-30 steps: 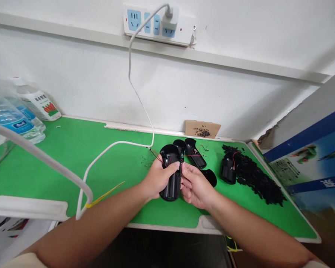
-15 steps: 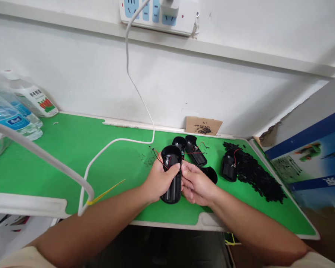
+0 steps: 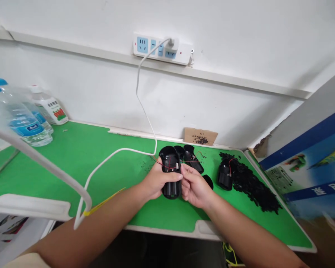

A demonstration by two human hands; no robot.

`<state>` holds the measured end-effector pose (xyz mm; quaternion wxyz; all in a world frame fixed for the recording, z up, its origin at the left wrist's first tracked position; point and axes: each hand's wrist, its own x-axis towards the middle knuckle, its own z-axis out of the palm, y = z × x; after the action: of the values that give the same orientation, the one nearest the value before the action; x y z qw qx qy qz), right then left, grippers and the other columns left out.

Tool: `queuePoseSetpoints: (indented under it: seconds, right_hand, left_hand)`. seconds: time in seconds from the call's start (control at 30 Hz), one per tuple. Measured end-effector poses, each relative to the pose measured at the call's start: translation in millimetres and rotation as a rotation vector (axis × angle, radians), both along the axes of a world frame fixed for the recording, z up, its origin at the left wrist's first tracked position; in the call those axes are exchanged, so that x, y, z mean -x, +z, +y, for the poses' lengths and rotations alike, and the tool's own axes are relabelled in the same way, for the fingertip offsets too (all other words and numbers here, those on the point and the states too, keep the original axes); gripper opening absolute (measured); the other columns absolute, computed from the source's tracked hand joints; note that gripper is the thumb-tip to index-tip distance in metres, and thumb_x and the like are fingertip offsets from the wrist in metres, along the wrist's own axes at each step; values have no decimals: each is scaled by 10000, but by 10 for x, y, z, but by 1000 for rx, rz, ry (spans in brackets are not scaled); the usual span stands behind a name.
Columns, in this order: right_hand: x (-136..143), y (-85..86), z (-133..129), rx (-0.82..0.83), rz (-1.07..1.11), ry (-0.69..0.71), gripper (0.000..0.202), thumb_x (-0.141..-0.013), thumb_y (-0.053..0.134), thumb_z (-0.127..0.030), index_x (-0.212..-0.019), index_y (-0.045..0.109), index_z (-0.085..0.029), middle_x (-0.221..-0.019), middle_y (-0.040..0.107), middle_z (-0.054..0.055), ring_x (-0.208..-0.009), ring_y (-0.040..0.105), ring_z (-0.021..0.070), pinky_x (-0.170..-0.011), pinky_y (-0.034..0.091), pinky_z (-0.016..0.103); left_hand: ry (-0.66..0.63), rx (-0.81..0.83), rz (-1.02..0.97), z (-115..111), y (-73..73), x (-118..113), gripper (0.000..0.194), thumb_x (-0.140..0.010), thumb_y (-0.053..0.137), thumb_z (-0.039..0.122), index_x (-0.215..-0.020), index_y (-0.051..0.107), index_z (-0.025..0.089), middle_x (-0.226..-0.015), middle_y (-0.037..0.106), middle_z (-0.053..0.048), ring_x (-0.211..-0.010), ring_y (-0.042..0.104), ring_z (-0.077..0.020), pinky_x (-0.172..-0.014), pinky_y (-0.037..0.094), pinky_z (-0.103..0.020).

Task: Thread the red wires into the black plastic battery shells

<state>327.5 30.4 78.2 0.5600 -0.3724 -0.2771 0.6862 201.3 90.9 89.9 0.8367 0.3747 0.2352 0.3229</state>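
A black plastic shell (image 3: 171, 188) with thin red and dark wires is held upright over the green mat. My left hand (image 3: 158, 178) wraps its left side, thumb lying across the front. At the shell's right edge, my right hand (image 3: 194, 184) has its fingers pinched together; whether a small part is between them is hidden. Just behind are more black shells, one with red wires (image 3: 193, 160). Another dark piece (image 3: 208, 181) is partly covered by my right hand. Farther right stands a wired black shell (image 3: 225, 176), beside a heap of small black parts (image 3: 254, 186).
Small dark bits lie on a cardboard piece (image 3: 201, 137) by the wall. A white cable (image 3: 120, 149) runs from the power strip (image 3: 162, 49) across the green mat (image 3: 114, 167). Bottles (image 3: 30, 124) stand at the back left; a printed box (image 3: 309, 160) is at right.
The view has tilted up, showing more wall and bottles. In my left hand the shell's inside and wires now show more, and my left thumb lies flatter across it.
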Motion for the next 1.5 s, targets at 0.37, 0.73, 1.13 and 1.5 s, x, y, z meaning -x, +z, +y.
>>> queuePoseSetpoints:
  seconds: [0.37, 0.73, 1.13, 1.5]
  right_hand:
    - [-17, -7, -1, 94, 65, 54, 396, -744, 659, -498, -831, 402, -210, -388, 439, -115, -276, 458, 91, -251, 335, 131]
    - [11, -62, 13, 112, 130, 47, 380, -757, 673, -462, -858, 401, -216, -445, 435, -118, -309, 441, 46, -298, 290, 94]
    - [-9, 30, 115, -58, 58, -97, 342, -772, 648, -455, -915, 506, -178, -531, 517, -63, -369, 518, 88, -325, 416, 171]
    - [-14, 74, 124, -224, -33, -138, 322, -763, 673, -419, -911, 527, -173, -569, 545, -58, -376, 534, 86, -330, 467, 192]
  left_hand:
    - [-59, -74, 37, 21, -1, 28, 593, -501, 784, 81, -963, 431, 195, -794, 572, 26, -697, 601, -124, -675, 495, -282]
    - [-36, -73, 65, 34, -35, 44, 596, -493, 782, 110, -966, 430, 198, -739, 588, 31, -600, 604, -145, -554, 513, -280]
    - [172, -178, 39, 241, 38, 19, 561, -513, 791, 125, -947, 442, 197, -717, 578, 47, -594, 593, -116, -544, 520, -246]
    - [-90, -99, 4, 278, 20, 92, 530, -539, 758, 155, -972, 454, 194, -810, 623, -16, -539, 592, -147, -413, 511, -271]
